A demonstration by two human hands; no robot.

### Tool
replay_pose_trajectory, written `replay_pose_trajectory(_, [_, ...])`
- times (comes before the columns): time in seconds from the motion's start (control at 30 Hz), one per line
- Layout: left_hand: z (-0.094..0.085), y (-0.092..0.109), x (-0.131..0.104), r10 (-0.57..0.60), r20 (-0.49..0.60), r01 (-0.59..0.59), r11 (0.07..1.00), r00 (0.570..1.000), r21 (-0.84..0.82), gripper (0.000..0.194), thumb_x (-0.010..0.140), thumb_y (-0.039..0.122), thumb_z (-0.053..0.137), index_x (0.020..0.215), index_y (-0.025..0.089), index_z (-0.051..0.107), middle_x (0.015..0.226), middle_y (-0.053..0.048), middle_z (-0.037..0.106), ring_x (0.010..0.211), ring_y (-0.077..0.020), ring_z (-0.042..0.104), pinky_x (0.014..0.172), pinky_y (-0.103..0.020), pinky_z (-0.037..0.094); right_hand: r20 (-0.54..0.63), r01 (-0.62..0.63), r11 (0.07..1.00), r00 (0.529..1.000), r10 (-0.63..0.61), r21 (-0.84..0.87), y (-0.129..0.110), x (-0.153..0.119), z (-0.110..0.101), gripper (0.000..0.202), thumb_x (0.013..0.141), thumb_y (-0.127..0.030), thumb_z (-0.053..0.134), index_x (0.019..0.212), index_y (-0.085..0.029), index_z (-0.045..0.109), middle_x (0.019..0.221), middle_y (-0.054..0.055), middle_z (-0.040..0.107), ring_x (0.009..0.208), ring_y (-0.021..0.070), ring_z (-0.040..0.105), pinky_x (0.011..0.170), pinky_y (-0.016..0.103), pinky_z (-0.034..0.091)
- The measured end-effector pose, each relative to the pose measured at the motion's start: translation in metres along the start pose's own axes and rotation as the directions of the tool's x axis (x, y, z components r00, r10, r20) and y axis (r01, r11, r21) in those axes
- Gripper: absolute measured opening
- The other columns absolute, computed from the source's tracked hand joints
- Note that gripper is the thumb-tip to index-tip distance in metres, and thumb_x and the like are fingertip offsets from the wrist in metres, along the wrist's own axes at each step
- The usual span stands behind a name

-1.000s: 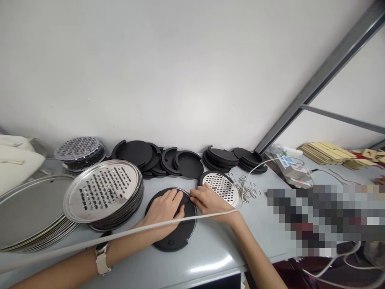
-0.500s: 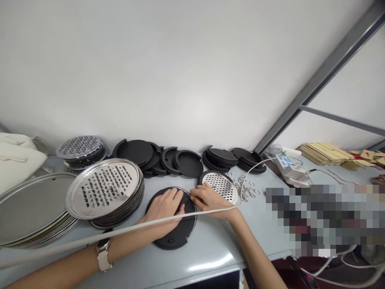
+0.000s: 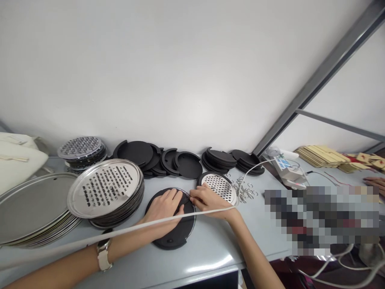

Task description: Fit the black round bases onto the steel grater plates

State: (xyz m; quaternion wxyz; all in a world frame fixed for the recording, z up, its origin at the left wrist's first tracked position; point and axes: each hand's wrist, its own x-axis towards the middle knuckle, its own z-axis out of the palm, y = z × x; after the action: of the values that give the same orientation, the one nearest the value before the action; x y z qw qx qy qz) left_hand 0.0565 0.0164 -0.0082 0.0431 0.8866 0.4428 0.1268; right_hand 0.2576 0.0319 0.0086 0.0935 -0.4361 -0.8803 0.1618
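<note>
A black round plastic cover (image 3: pixel 176 237) lies on the table in front of me, with a thin shiny rim along its right side. My left hand (image 3: pixel 165 204) rests across its top, fingers bent and pressed together, holding it down. At the cover's upper right edge my right hand (image 3: pixel 206 198) is closed in a pinch. A small metal ring (image 3: pixel 188 196) shows between the two hands at the right fingertips, partly hidden by them. Just beyond my right hand lies a perforated metal grater disc (image 3: pixel 218 184) in a black holder, and beside it a heap of loose metal rings (image 3: pixel 246 190).
Stacked grater plates (image 3: pixel 105 186), plain metal discs (image 3: pixel 33 204) and more graters (image 3: pixel 80 148) stand left. Black covers (image 3: pixel 189 164) line the wall. A white cable (image 3: pixel 135 228) crosses over my forearms. At right are a power strip (image 3: pixel 290 170), wooden pieces (image 3: pixel 319 155) and another person's hand (image 3: pixel 374 182).
The view has shifted slightly. Both my hands keep nearly the same place on the black cover, and another person's hand at the far right shows more.
</note>
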Motion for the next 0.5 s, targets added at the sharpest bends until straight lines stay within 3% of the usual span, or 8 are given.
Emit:
replay_pose_trajectory(0.2, [0.0018, -0.0014, 0.0002, 0.0, -0.021, 0.0, 1.0, 1.0, -0.001, 0.005, 0.089, 0.021, 0.046, 0.091, 0.019, 0.05, 0.089, -0.003, 0.055, 0.086, -0.0212, 0.055, 0.068, -0.032, 0.043, -0.04, -0.013, 1.0, 0.999, 0.013, -0.001, 0.0006, 0.002, 0.006, 0.026, 0.087, -0.016, 0.044, 0.066, -0.02, 0.031, 0.058, -0.005, 0.037, 0.06, 0.0118, 0.041, 0.075, 0.028, 0.03])
replay_pose_trajectory(0.5, [0.0019, -0.0002, -0.0004, 0.0, 0.0, 0.0, 1.0, 1.0, 0.004, 0.006, 0.09, 0.022, 0.045, 0.092, 0.019, 0.05, 0.091, -0.004, 0.056, 0.086, -0.0208, 0.055, 0.068, -0.033, 0.042, -0.051, -0.04, 0.999, 0.998, 0.04, -0.001, -0.0031, 0.0035, 0.0073, 0.023, 0.082, -0.015, 0.044, 0.063, -0.019, 0.032, 0.056, -0.006, 0.038, 0.055, 0.0102, 0.037, 0.075, 0.029, 0.029])
